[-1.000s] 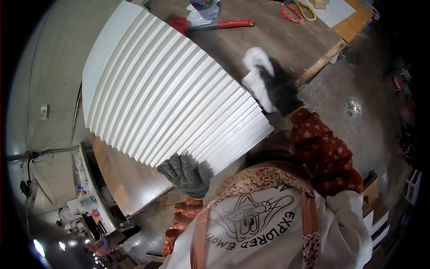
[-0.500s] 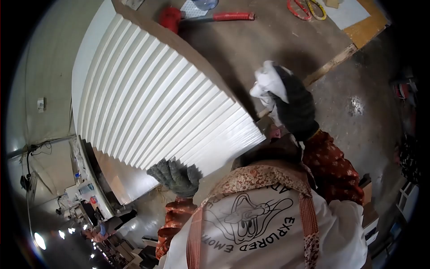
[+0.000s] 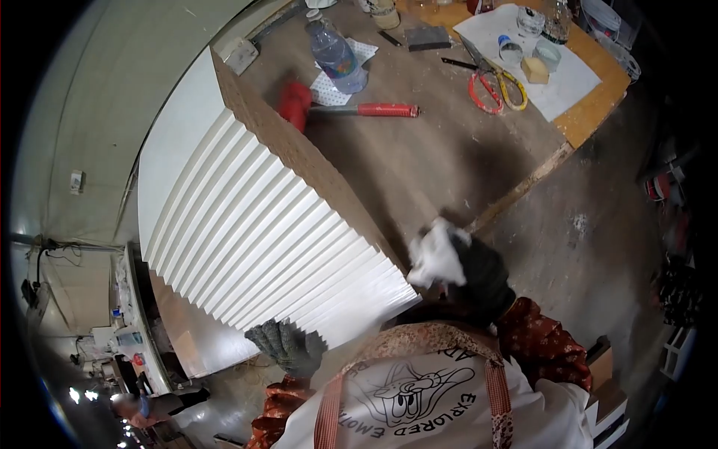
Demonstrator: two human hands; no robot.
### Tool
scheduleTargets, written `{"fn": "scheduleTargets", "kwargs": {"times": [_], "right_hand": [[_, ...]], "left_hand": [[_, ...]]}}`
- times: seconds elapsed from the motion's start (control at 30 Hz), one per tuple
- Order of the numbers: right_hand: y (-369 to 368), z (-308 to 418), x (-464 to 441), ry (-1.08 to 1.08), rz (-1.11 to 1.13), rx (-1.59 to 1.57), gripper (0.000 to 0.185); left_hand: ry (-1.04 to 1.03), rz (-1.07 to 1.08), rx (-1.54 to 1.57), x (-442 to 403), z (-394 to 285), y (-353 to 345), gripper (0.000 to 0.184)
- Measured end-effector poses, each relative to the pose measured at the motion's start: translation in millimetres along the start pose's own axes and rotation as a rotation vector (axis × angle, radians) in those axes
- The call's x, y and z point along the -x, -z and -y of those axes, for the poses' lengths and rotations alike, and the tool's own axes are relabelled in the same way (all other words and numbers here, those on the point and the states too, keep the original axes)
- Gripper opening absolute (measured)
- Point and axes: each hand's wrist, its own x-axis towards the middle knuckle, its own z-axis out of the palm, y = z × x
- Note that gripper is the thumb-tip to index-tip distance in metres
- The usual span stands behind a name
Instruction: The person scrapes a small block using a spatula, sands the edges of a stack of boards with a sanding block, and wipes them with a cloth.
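Observation:
A white ridged panel (image 3: 247, 224), its grooves curving side by side, lies tilted across the left and middle of the view, with a bare brown side facing the table. My left hand (image 3: 288, 348), in a grey knitted glove, grips its near edge; the thumb is hidden. My right hand (image 3: 482, 273), in a dark glove, holds a bunched white cloth (image 3: 437, 256) beside the panel's near right corner. The hand is slightly blurred, and I cannot tell whether the cloth touches the panel.
On the brown table (image 3: 449, 165) lie a red-handled hammer (image 3: 366, 110), a plastic bottle (image 3: 334, 56), scissors (image 3: 490, 78) and a sponge block (image 3: 535, 70) near small glass jars. The table's edge (image 3: 523, 183) runs diagonally at right. A person (image 3: 149, 405) is far off at lower left.
The view has tilted up, showing more of the table's far side. My right hand with the cloth has come towards my body, nearer the panel's corner. My left hand stays at the panel's edge.

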Motion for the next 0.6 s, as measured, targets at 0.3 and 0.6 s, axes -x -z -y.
{"fn": "scheduleTargets", "kwargs": {"times": [0.3, 0.6], "right_hand": [[70.2, 42.2, -84.1, 0.484, -0.162, 0.4, 0.061], [107.6, 32.0, -228.2, 0.402, -0.392, 1.219, 0.06]], "left_hand": [[-0.043, 0.014, -0.086, 9.3, 10.7, -3.7, 0.058], [0.025, 0.132, -0.096, 9.1, 2.2, 6.2, 0.06]]}}
